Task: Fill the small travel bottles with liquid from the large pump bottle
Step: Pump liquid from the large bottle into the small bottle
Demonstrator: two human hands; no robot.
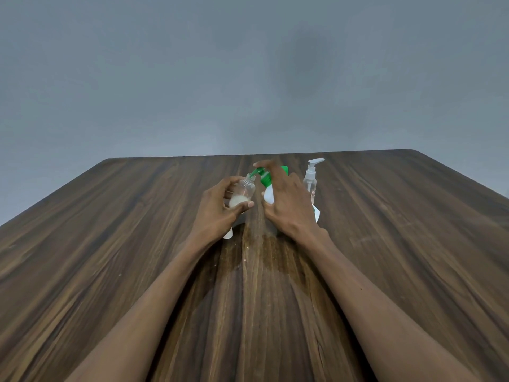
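- Head view: the left hand [220, 205] is curling its fingers and thumb round a small clear travel bottle [243, 190], holding it tilted with its open neck leaning toward the right.
- A little whitish liquid is sitting in the bottom of that travel bottle, just above the left thumb.
- The right hand [286, 199] is wrapping round the large pump bottle [268, 193], a white body with a green pump top, standing just beside the travel bottle on the wooden table [110, 244].
- The right forefinger is lying stretched over the green pump head, while the thumb and other fingers are closing on the white body; most of the body is hiding behind the hand.
- The green spout is pointing left and meeting the mouth of the travel bottle; whether liquid is running at this instant cannot be told.
- A second clear bottle with a white pump [312, 177] is standing upright just behind and right of the right hand, apart from the spout.
- A white piece [228, 233] is peeking out below the left wrist, resting on the table; what it is cannot be told.
- Another white piece [317, 213] is showing at the right edge of the right hand, low by the table.
- Both bare forearms are reaching forward from the near edge, converging at the middle of the table.
- A plain grey wall [248, 64] is filling the upper half of the view.
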